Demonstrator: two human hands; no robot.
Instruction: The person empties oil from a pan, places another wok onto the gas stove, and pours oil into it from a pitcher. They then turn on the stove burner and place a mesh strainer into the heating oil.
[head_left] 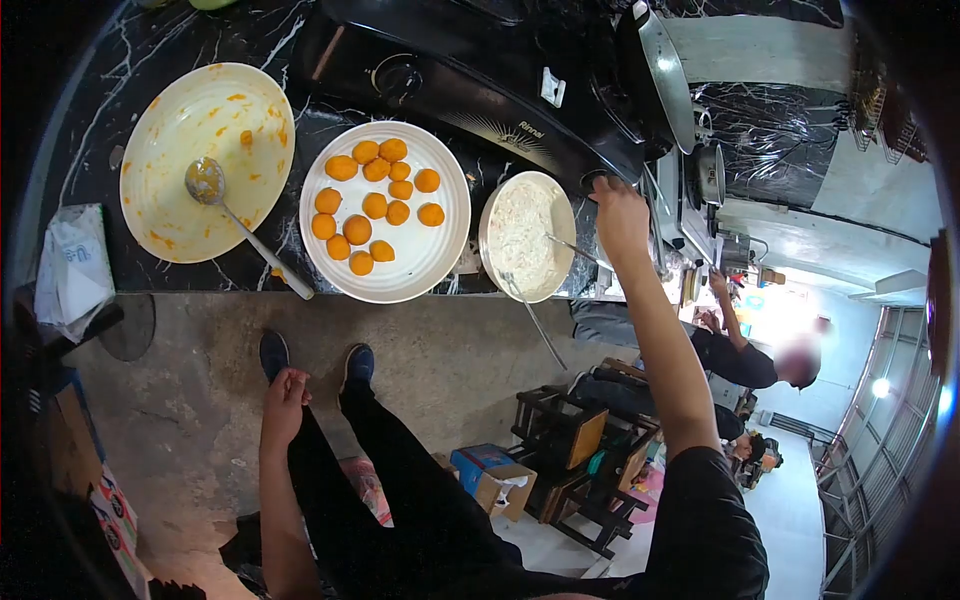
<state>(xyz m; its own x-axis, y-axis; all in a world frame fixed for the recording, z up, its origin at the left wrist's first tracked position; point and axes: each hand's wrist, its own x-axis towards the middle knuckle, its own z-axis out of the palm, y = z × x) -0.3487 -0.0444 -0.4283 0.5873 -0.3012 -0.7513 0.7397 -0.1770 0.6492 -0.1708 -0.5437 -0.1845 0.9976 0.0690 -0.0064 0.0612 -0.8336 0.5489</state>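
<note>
Forearm (pixel 665 345) outstretched, right hand (pixel 621 215) pinches the stove knob (pixel 589 181); left hand (pixel 285 400) curls loosely, seemingly empty; orange balls (pixel 374 205) lie shaped, uncoated.

this is a kitchen: a black rinnai stove (pixel 475 105) with a metal pan (pixel 667 80) on it, and a dark marbled counter (pixel 85 165) bearing orange balls (pixel 357 229) on a plate (pixel 428 258). another person (pixel 735 360) stands at work further along.

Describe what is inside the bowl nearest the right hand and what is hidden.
The bowl holds a pale mixture and the ends of two metal utensils. The mixture covers the bowl's bottom; how deep the utensils reach cannot be seen.
</note>
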